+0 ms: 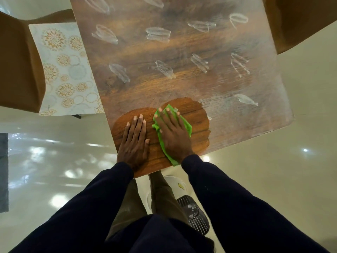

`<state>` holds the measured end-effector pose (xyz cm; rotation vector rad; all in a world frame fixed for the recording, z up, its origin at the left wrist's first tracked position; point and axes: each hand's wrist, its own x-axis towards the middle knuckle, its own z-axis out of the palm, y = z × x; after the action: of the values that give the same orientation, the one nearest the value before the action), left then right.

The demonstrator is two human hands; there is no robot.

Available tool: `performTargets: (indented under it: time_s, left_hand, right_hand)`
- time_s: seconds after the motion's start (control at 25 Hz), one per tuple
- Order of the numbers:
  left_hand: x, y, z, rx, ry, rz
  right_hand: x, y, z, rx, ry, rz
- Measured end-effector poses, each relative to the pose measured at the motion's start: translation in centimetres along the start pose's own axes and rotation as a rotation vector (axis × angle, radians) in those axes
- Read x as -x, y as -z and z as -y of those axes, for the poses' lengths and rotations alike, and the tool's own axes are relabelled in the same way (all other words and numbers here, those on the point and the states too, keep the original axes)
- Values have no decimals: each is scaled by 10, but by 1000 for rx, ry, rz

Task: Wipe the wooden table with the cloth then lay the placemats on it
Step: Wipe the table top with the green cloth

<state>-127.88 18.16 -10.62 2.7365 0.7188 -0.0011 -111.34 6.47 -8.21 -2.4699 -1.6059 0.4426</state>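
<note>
Your right hand lay flat on the green cloth at the closest corner of the wooden table, fingers straight and spread, pressing rather than gripping. Your left hand rested just beside it on the table, fingers straight, holding nothing. A patterned placemat lay on a chair off the table's left edge.

Green cloth (flat) on wooden table

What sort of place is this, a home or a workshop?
Likely a dining area in a home: a wooden table, a chair beside it holding a patterned placemat, and a glossy floor.
</note>
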Motion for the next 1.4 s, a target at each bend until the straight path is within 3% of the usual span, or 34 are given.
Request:
performTargets:
  time_s: [0.12,0.16,0.24,0.36,0.52,0.68,0.76,0.84,0.96,1.04,1.12,1.24,1.28,1.4]
  left_hand:
    - [0,-1,0,22,3,-4]
    - [1,-1,1,33,3,-8]
    - [1,-2,2,30,-6,-31]
    - [1,-2,3,16,-14,-48]
    - [1,-1,3,4,-15,-31]
    - [1,-3,2,29,-2,-34]
    - [1,-3,3,37,0,-30]
    - [1,-4,5,41,2,-24]
    - [1,-3,6,46,-1,-31]
    - [2,-2,5,52,-1,-34]
    - [2,0,3,56,-3,-37]
    - [1,0,3,72,-2,-45]
    - [1,0,3,80,-4,-44]
    - [1,-1,4,82,4,-51]
  right_hand:
    - [40,9,-37,27,257,82]
    - [46,13,-52,12,225,45]
    - [39,19,-70,-18,-7,-67]
    - [-9,17,-44,-28,-282,-165]
    - [-4,-1,-1,-25,-22,-48]
    - [61,6,-45,24,281,63]
    - [64,17,-78,12,176,-10]
    - [41,25,-94,-25,-70,-110]
    - [-11,21,-67,-19,-308,-188]
    - [-22,12,-36,-22,-250,-156]
    - [0,2,-19,-5,-35,-66]
    - [54,5,-48,27,191,23]
    - [64,10,-66,21,143,-4]
    - [54,29,-104,-32,-234,-152]
